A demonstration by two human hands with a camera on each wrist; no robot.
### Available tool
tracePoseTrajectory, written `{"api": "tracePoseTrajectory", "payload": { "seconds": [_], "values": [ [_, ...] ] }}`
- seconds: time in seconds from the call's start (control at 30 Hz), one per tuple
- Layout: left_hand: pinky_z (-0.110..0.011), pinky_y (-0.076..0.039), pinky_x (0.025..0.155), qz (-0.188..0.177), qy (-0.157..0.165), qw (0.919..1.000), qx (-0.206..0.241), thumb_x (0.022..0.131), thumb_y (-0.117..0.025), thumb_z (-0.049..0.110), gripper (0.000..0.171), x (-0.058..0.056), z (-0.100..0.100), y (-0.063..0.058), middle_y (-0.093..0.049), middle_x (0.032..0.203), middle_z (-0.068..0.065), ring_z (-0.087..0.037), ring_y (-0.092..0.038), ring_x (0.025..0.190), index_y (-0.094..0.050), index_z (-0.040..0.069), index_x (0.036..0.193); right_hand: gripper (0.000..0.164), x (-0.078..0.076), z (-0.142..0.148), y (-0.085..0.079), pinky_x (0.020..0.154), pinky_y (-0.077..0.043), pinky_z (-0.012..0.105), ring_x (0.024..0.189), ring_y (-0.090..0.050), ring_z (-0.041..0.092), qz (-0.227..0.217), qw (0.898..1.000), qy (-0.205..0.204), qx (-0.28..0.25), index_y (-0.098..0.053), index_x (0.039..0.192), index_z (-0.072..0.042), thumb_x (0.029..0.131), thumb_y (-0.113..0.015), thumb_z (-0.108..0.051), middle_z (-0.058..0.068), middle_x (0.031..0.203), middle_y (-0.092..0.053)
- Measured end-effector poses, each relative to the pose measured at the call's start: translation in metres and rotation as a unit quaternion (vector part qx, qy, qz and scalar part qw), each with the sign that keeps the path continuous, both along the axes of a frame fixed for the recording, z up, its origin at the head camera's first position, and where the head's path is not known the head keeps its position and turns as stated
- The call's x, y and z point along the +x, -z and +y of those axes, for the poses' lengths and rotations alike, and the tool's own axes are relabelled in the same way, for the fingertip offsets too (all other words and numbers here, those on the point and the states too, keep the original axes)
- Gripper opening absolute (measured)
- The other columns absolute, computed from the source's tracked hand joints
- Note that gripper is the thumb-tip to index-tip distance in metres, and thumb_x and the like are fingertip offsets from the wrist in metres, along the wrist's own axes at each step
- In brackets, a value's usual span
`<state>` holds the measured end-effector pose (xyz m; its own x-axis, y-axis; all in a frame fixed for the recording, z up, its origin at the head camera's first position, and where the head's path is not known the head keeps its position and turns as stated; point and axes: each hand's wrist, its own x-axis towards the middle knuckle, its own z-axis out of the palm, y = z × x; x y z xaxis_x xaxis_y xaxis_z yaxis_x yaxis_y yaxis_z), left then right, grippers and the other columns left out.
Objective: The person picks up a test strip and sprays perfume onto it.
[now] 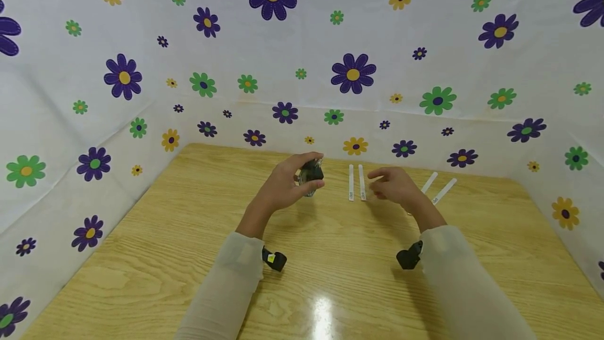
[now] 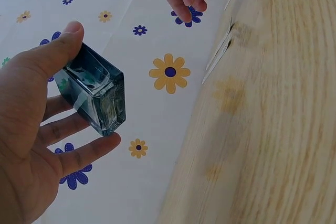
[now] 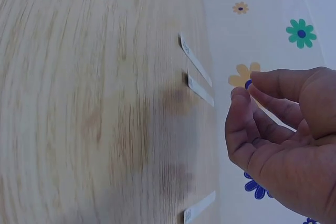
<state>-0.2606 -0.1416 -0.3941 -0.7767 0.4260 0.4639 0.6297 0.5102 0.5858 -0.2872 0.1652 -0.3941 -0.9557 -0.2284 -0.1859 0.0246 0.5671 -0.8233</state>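
Left hand [image 1: 285, 185]: raised over the table [image 1: 141, 256], slightly left of the far edge's midpoint. Its thumb and fingers grasp the dark glass bottle [image 1: 310, 174] from opposite sides, the bottle held off the wood near that edge.

Right hand [image 1: 394, 188]: suspended right of the far edge's midpoint, wrist arched, fingers loosely curled and pointing left. Thumb tip and index fingertip are close together; the hand is released.

2 white strips [image 1: 351, 182] lie side by side between the hands, roughly square to the far edge. 2 slanted strips [image 1: 445, 190] lie by the right wrist, which partly hides them, and angle toward the far right corner.

Forearms in pale sleeves [image 1: 219, 293] extend from the near side, with 1 black camera [image 1: 274, 260] at each wrist.

Flower-printed cloth [image 1: 302, 46] borders the far, left and right edges, so room behind the bottle is narrow. The widest open surface runs from the left hand to the left edge; more lies between the forearms.
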Motion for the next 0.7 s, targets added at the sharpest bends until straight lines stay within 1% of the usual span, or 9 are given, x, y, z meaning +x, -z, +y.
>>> {"api": "tracePoseTrajectory", "payload": {
  "seconds": [0.17, 0.23, 0.37, 0.5, 0.7],
  "values": [
    [-0.047, -0.059, 0.081, 0.011, -0.002, 0.9999, -0.005, 0.096, -0.075, 0.038, 0.061, 0.001, -0.001, -0.001, -0.056, 0.145, -0.006, -0.024, -0.059, 0.12, -0.051, 0.024, 0.151, 0.043, 0.007, 0.014, -0.001, 0.097, -0.055, 0.044, 0.114, -0.064, 0.04, 0.028, 1.0, -0.008, -0.008, -0.054, 0.142, 0.004, 0.106, -0.058, -0.019, 0.028, 0.133, -0.06],
    [-0.046, -0.058, 0.081, 0.015, 0.001, 0.9999, -0.006, 0.096, -0.074, 0.038, 0.061, 0.001, -0.001, -0.001, -0.057, 0.145, -0.006, -0.024, -0.059, 0.12, -0.051, 0.024, 0.151, 0.044, 0.009, 0.023, 0.0, 0.096, -0.056, 0.044, 0.114, -0.064, 0.04, 0.033, 0.999, -0.009, -0.008, -0.053, 0.142, 0.004, 0.107, -0.057, -0.023, 0.029, 0.133, -0.061],
    [-0.049, -0.059, 0.082, 0.019, 0.005, 0.9998, -0.004, 0.096, -0.074, 0.038, 0.061, -0.001, 0.0, -0.001, -0.057, 0.144, -0.006, -0.023, -0.059, 0.12, -0.051, 0.024, 0.15, 0.046, 0.013, 0.04, 0.002, 0.092, -0.057, 0.042, 0.111, -0.064, 0.038, 0.037, 0.999, -0.009, 0.006, -0.053, 0.142, 0.004, 0.108, -0.056, -0.025, 0.029, 0.131, -0.062],
    [-0.046, -0.058, 0.08, 0.023, 0.007, 0.9997, -0.005, 0.096, -0.074, 0.037, 0.06, -0.001, 0.0, 0.0, -0.057, 0.144, -0.005, -0.022, -0.059, 0.118, -0.052, 0.023, 0.15, 0.046, 0.017, 0.053, 0.003, 0.087, -0.059, 0.038, 0.106, -0.066, 0.036, 0.039, 0.999, -0.014, 0.02, -0.052, 0.142, 0.005, 0.108, -0.056, -0.025, 0.03, 0.129, -0.062],
    [-0.042, -0.057, 0.078, 0.027, 0.007, 0.9996, -0.007, 0.096, -0.074, 0.037, 0.06, 0.0, -0.002, -0.001, -0.057, 0.145, -0.004, -0.02, -0.059, 0.116, -0.052, 0.022, 0.15, 0.048, 0.022, 0.066, 0.001, 0.081, -0.059, 0.034, 0.097, -0.066, 0.031, 0.046, 0.998, -0.041, 0.03, -0.049, 0.143, 0.009, 0.108, -0.056, -0.023, 0.031, 0.123, -0.062]
  ]
}}
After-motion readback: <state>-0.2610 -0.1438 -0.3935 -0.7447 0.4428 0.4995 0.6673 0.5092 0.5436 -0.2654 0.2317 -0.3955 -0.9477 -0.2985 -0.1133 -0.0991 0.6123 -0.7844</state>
